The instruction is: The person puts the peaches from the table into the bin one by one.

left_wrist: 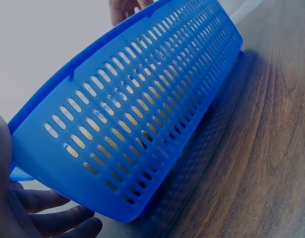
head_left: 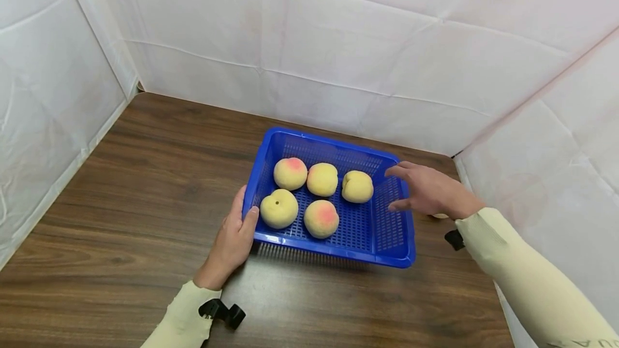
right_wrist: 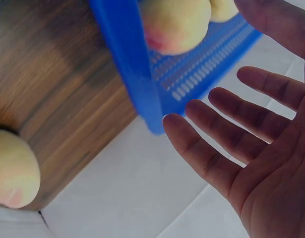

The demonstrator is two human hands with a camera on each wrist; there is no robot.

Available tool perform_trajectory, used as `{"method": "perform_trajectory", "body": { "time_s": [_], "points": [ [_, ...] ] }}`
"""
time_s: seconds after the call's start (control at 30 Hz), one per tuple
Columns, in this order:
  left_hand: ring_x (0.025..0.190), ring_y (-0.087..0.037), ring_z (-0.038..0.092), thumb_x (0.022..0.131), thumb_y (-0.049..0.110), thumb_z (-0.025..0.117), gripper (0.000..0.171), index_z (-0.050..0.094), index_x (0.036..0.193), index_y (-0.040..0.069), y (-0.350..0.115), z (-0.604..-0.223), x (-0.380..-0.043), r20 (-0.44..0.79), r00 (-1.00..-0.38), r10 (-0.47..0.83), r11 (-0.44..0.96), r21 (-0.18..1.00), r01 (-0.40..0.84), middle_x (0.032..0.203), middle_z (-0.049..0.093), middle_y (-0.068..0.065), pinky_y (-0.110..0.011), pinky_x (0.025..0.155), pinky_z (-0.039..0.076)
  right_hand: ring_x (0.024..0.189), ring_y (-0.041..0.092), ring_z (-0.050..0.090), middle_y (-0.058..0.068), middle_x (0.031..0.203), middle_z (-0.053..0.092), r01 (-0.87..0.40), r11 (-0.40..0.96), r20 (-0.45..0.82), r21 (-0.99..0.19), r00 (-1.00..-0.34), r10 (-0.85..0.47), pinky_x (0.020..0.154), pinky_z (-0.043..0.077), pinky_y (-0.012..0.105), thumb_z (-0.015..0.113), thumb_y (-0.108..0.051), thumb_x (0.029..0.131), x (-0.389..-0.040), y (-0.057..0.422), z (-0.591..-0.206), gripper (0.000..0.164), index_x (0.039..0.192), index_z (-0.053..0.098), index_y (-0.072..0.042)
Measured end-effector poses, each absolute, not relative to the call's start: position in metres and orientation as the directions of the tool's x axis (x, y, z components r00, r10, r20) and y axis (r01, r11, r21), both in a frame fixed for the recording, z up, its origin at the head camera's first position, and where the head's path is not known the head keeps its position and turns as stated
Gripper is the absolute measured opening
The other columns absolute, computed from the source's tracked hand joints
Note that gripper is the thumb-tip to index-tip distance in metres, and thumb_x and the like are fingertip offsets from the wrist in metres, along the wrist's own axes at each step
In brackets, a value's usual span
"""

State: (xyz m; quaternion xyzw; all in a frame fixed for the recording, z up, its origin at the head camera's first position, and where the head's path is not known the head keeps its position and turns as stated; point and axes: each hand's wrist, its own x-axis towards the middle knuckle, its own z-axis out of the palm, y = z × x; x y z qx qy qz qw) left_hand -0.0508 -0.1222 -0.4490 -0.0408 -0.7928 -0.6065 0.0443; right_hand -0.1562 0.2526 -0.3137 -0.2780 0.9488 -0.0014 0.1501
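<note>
A blue plastic basket point(head_left: 333, 248) with slotted walls holds several yellow peaches, some blushed pink, among them a peach point(head_left: 279, 209) in its near left corner. My left hand point(head_left: 233, 240) grips the basket's left end, thumb on the rim and fingers outside the wall. In the left wrist view those fingers point(left_wrist: 58, 218) curl by the basket's lower corner. Over the basket's right end is my right hand point(head_left: 427, 189), thumb and fingers spread, holding nothing. The right wrist view shows its bare palm point(right_wrist: 276, 198) facing the basket.
One more peach point(right_wrist: 13, 171) lies on the wooden table point(head_left: 145, 219) to the right of the basket, mostly hidden behind my right wrist in the head view. White sheeting point(head_left: 338, 36) stands along the back and both sides of the table.
</note>
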Motion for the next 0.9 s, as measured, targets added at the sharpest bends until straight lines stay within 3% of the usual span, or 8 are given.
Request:
{"method": "perform_trajectory", "body": {
  "time_s": [0.27, 0.63, 0.9],
  "points": [
    [0.13, -0.026, 0.038, 0.104, 0.024, 0.04, 0.052, 0.021, 0.152, 0.019, -0.123, -0.451, -0.051, 0.116, -0.993, 0.01, 0.263, 0.958, 0.114, 0.146, 0.039, -0.013, -0.057, 0.106, 0.031, 0.108, 0.034, 0.056, 0.015, 0.128, 0.054, -0.462, 0.88, -0.234, -0.109, -0.848, -0.475, 0.086, 0.048, 0.054, 0.08, -0.04, 0.076, -0.162, 0.284, -0.308, 0.068, 0.129, 0.054, -0.007],
    [0.13, -0.025, 0.037, 0.104, 0.022, 0.04, 0.052, 0.02, 0.152, 0.021, -0.123, -0.45, -0.05, 0.114, -0.993, 0.009, 0.253, 0.961, 0.112, 0.147, 0.038, -0.011, -0.056, 0.106, 0.031, 0.112, 0.043, 0.051, 0.026, 0.128, 0.052, -0.356, 0.927, -0.273, -0.115, -0.886, -0.374, 0.089, 0.043, 0.06, 0.075, -0.047, 0.079, -0.176, 0.338, -0.307, 0.074, 0.131, 0.049, -0.001],
    [0.13, -0.024, 0.037, 0.104, 0.023, 0.04, 0.052, 0.021, 0.152, 0.021, -0.123, -0.452, -0.051, 0.127, -0.992, 0.015, 0.243, 0.962, 0.127, 0.147, 0.038, -0.011, -0.056, 0.106, 0.031, 0.11, 0.045, 0.049, 0.031, 0.125, 0.052, -0.256, 0.957, -0.3, -0.135, -0.91, -0.285, 0.088, 0.042, 0.062, 0.076, -0.045, 0.079, -0.181, 0.376, -0.315, 0.078, 0.131, 0.046, 0.004]
  ]
}}
